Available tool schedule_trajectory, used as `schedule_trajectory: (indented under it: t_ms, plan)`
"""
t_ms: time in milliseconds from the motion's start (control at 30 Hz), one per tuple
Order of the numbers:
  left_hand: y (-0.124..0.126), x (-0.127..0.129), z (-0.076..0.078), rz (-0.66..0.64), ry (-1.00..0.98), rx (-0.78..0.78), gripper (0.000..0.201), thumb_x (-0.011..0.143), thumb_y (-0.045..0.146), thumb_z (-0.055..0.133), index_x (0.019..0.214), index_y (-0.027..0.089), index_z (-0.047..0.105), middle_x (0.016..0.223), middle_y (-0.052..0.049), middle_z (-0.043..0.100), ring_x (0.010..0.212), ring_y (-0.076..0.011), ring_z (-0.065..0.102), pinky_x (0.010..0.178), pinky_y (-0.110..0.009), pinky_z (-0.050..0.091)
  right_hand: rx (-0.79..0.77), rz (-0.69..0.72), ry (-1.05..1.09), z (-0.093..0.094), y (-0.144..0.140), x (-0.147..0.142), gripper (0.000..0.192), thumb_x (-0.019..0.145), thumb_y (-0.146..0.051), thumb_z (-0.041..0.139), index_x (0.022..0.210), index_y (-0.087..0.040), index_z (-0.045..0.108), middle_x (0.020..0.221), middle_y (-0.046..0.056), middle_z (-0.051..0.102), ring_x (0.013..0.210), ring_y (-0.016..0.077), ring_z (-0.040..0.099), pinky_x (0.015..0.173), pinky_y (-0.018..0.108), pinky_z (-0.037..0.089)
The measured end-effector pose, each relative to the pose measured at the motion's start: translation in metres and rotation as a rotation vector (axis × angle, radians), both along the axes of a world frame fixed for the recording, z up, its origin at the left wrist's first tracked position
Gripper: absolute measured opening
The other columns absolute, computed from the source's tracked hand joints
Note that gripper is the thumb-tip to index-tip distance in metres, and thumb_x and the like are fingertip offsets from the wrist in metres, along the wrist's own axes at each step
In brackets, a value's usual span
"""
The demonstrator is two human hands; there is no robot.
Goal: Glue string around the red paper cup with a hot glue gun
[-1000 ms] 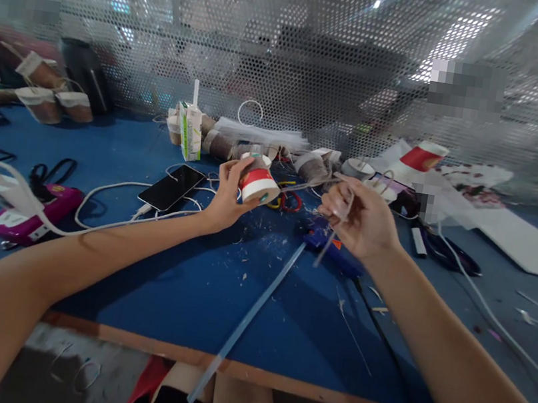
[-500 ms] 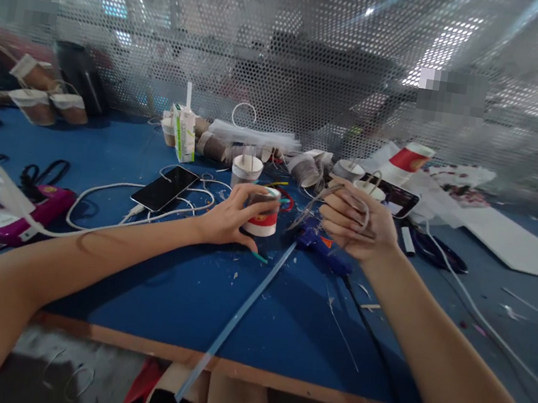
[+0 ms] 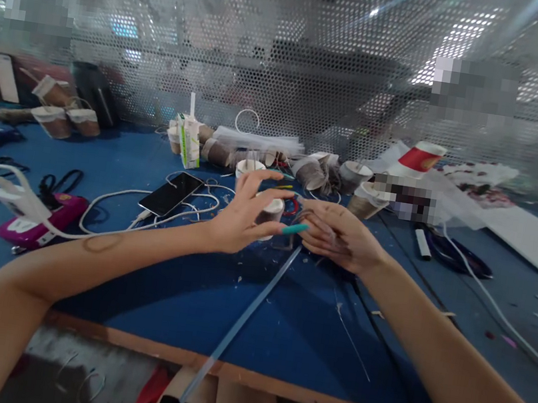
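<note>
Head view: left hand (image 3: pixel 238 220) pinches the cup (image 3: pixel 268 213) steady; right hand (image 3: pixel 339 237), fingers loosely curled, meets it.

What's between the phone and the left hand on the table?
In the head view, looped white cable lies on the blue table between the phone and the left hand.

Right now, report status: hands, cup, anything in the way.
Left hand fingers spread around the paper cup, grip unclear. Right hand beside it, palm low over the blue table. Long clear stick lies beneath; phone and white cable lie left.
</note>
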State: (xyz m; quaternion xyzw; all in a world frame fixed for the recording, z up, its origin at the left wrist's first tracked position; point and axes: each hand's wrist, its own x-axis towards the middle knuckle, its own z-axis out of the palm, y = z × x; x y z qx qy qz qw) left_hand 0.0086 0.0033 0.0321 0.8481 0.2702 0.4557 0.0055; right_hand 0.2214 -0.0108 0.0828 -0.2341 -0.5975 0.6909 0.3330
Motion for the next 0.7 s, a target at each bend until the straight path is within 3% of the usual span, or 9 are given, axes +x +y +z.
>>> schedule_trajectory:
  t_ms: [100, 233, 500, 600, 700]
  plan:
    - [-0.013, 0.008, 0.014, 0.036, 0.051, -0.067, 0.036, 0.092, 0.05, 0.059, 0.113, 0.021, 0.064, 0.139, -0.014, 0.049, 0.133, -0.0321, 0.04, 0.112, -0.057, 0.033, 0.082, -0.025, -0.13, -0.007, -0.002, -0.003, 0.039, 0.085, -0.048, 0.073, 0.069, -0.017, 0.055, 0.041, -0.01, 0.04, 0.033, 0.0024, 0.03, 0.033, 0.015, 0.025]
    - [-0.018, 0.011, 0.017, 0.06, 0.047, -0.068, 0.026, 0.092, 0.044, 0.061, 0.09, 0.019, 0.069, 0.133, -0.013, 0.054, 0.128, -0.031, 0.041, 0.109, -0.057, 0.034, 0.104, -0.046, -0.201, -0.013, -0.002, -0.008, 0.045, 0.084, -0.057, 0.07, 0.068, -0.018, 0.055, 0.036, -0.011, 0.039, 0.027, 0.0024, 0.026, 0.028, 0.016, 0.019]
    - [-0.018, 0.009, 0.022, -0.106, -0.036, -0.068, 0.011, 0.096, 0.023, 0.056, 0.09, 0.022, 0.065, 0.122, -0.008, 0.059, 0.121, -0.0223, 0.05, 0.105, -0.045, 0.04, 0.069, 0.0, -0.1, -0.012, -0.003, -0.011, 0.045, 0.079, -0.057, 0.076, 0.071, -0.017, 0.055, 0.044, -0.01, 0.039, 0.035, 0.0026, 0.025, 0.033, 0.017, 0.018]
    - [-0.012, 0.003, 0.031, -0.128, -0.107, -0.068, 0.015, 0.098, 0.025, 0.052, 0.085, 0.02, 0.058, 0.115, -0.007, 0.061, 0.114, -0.0201, 0.055, 0.1, -0.041, 0.044, 0.077, 0.004, -0.017, -0.01, -0.002, -0.008, 0.043, 0.079, -0.054, 0.077, 0.074, -0.017, 0.056, 0.049, -0.01, 0.037, 0.042, 0.0037, 0.029, 0.037, 0.017, 0.026]
    - [-0.009, 0.0, 0.034, -0.118, -0.099, -0.082, 0.016, 0.1, 0.03, 0.047, 0.092, 0.021, 0.057, 0.111, -0.008, 0.061, 0.112, -0.0204, 0.056, 0.099, -0.041, 0.045, 0.061, -0.068, 0.017, -0.008, -0.002, -0.008, 0.043, 0.075, -0.051, 0.081, 0.074, -0.017, 0.057, 0.061, -0.004, 0.05, 0.054, 0.0082, 0.051, 0.045, 0.02, 0.042]
